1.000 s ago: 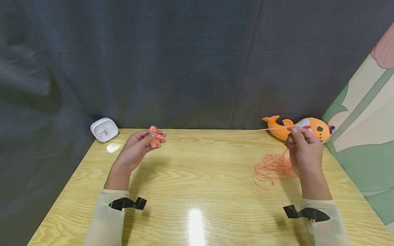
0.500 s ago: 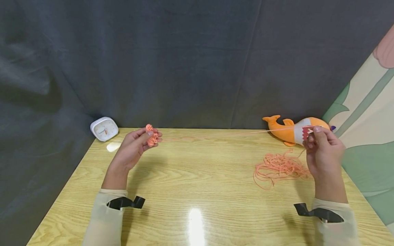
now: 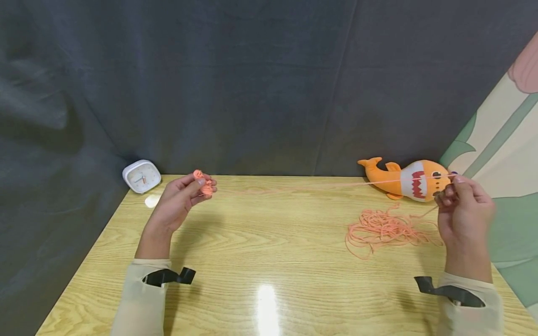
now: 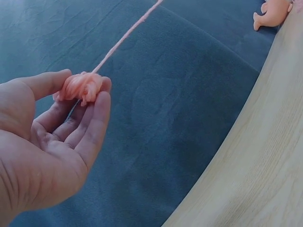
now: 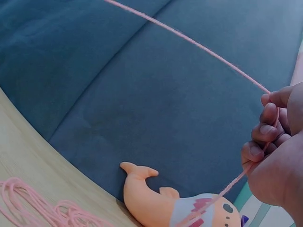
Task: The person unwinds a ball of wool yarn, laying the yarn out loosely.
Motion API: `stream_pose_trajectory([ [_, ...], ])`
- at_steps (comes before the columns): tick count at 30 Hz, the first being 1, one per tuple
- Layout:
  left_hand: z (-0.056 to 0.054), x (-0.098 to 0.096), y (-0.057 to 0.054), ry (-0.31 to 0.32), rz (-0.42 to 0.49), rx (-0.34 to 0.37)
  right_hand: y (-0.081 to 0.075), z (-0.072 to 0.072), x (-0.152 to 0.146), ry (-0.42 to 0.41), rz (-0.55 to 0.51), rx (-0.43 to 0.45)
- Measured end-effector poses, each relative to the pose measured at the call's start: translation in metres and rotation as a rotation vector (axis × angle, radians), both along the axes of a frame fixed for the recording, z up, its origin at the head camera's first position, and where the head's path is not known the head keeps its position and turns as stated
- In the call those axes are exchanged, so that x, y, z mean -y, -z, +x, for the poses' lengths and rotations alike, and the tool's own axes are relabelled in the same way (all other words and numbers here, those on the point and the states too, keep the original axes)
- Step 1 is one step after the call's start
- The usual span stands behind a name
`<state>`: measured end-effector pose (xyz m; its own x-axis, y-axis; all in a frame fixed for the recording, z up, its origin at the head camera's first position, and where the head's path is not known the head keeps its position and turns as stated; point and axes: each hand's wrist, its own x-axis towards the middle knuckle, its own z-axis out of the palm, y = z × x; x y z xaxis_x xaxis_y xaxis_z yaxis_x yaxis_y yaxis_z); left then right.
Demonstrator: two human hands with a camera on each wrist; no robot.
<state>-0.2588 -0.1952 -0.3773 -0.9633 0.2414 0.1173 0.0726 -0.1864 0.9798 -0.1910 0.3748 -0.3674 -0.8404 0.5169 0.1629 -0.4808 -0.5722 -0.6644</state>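
Note:
Between thumb and fingers, my left hand pinches a small wound bundle of coral yarn. From that bundle a single yarn strand stretches across to my right hand, which pinches it between thumb and forefinger. In the right wrist view the strand runs on past the curled fingers and down out of the palm. A loose, tangled pile of the same yarn lies on the table at the right, and the strand from my right hand leads toward it.
An orange shark plush lies at the table's back right, behind the yarn pile. At the back left stands a white clock. A dark curtain hangs behind the wooden table; a patterned panel borders the right.
My right hand has moved to the right, drawing out a longer strand from the left hand and uncovering more of the plush and pile. The left hand has shifted slightly left.

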Motion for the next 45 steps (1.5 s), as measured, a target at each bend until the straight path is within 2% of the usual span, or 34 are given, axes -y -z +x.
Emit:
stream_pose_trajectory([
  [13,0.001,0.001,-0.001,-0.109,-0.091,0.036,0.0,0.003,-0.009,-0.003,-0.063,-0.059],
  [19,0.002,0.0,-0.003,-0.157,-0.199,0.061,0.0,0.002,-0.009,-0.012,-0.063,-0.036],
  [23,0.003,-0.001,-0.003,-0.146,-0.237,0.08,0.001,0.001,-0.008,-0.008,-0.055,-0.024],
  [28,0.003,-0.003,-0.002,-0.071,-0.195,0.07,0.002,0.001,-0.008,-0.008,-0.049,-0.024],
  [31,0.002,-0.004,-0.001,-0.053,-0.187,0.068,0.002,0.003,-0.01,-0.006,-0.05,-0.021],
  [39,0.002,-0.001,-0.001,-0.135,-0.279,0.028,0.003,0.006,-0.016,0.001,-0.065,-0.004],
  [45,0.002,0.001,-0.003,-0.15,-0.25,0.046,0.005,0.007,-0.019,0.061,-0.033,0.022],
])
